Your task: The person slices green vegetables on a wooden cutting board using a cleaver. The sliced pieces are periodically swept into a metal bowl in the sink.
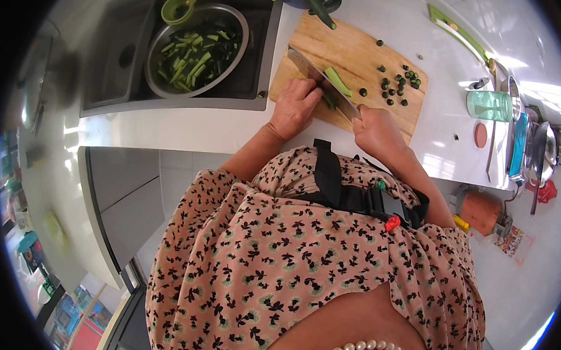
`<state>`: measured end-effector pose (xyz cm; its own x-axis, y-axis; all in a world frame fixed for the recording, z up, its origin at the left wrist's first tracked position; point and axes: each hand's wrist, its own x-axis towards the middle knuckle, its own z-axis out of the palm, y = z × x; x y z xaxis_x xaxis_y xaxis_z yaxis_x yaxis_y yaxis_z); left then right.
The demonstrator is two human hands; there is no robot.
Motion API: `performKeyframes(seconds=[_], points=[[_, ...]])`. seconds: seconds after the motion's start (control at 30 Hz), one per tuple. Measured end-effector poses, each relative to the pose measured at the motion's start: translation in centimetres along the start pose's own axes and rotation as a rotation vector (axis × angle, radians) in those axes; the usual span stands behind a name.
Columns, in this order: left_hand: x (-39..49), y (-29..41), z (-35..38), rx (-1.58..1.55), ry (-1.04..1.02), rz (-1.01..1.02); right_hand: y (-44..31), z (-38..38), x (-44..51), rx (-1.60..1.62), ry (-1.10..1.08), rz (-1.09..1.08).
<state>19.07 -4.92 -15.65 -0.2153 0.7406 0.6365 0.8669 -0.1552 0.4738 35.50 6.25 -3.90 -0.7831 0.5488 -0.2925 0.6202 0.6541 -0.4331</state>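
Observation:
My right hand (pixel 377 127) grips the handle of a broad kitchen knife (pixel 340 93), its blade slanting up and left over a wooden cutting board (pixel 350 45). Fingers of my left hand (pixel 298 106) are curled close against the blade, holding a green cucumber piece (pixel 328 102) that they and the knife partly hide. On the blade's far side lies a pale green cut cucumber strip (pixel 337 81). Several short dark cucumber ends (pixel 400 83) are scattered over the board's right part.
A steel bowl (pixel 245 40) of cut cucumber strips stands in the dark sink (pixel 117 90), a green strainer (pixel 178 9) at its rim. Whole cucumbers (pixel 314 4) overhang the board's far edge from a blue bowl (pixel 296 0). To the right are a green jar (pixel 489 106) and a peeler-like blue-handled item (pixel 518 143).

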Motion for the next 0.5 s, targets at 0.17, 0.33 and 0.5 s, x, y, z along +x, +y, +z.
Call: performKeyframes(seconds=[0.17,0.33,0.5], points=[[-0.1,-0.2,0.4,0.013,0.052,0.002,0.5,1.2,0.2,0.137,0.131,-0.092],[0.1,0.0,0.5,0.021,0.065,-0.045,0.1,0.1,-1.2,0.216,0.2,0.001],[1.9,0.7,-0.8,0.157,-0.142,0.007,1.6,-1.5,-1.3,0.028,0.275,-0.037]])
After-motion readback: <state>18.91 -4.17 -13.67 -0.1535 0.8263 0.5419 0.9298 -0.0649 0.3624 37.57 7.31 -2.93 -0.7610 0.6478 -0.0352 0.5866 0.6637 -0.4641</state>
